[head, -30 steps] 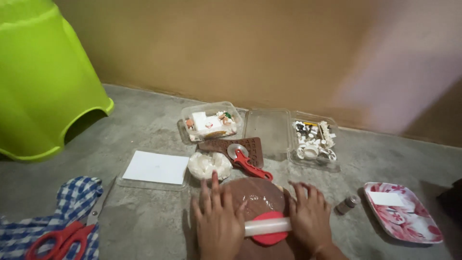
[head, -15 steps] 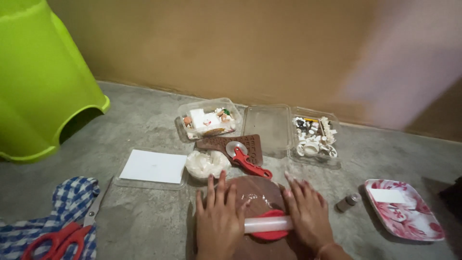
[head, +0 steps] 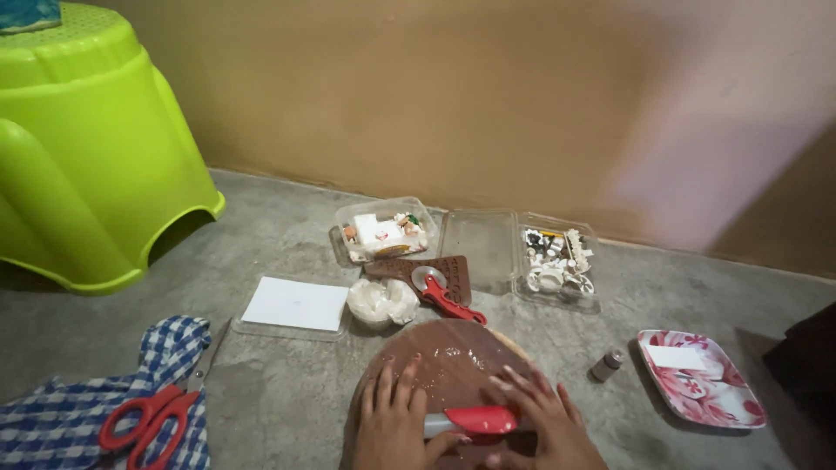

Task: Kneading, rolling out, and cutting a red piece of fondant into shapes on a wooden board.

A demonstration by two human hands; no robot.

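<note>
A flat brown sheet (head: 448,357) lies on a round board at the bottom centre. Across its near part lies a rolling pin with a red middle (head: 477,421). My left hand (head: 392,422) rests with spread fingers on the sheet, and its thumb is at the pin's white left end. My right hand (head: 544,418) lies over the pin's right end, fingers pointing away from me. Both hands press on the pin.
Beyond the sheet are a brown mould with a red wheel cutter (head: 440,292), a white lump (head: 381,302), white paper (head: 296,304) and two clear tubs of small pieces (head: 383,231) (head: 557,261). Right: small bottle (head: 607,365), floral tray (head: 701,383). Left: red scissors (head: 144,419) on checked cloth, green stool (head: 87,148).
The pin and both hands have slid a little towards me over the brown sheet. The hands now cover more of the pin's white ends.
</note>
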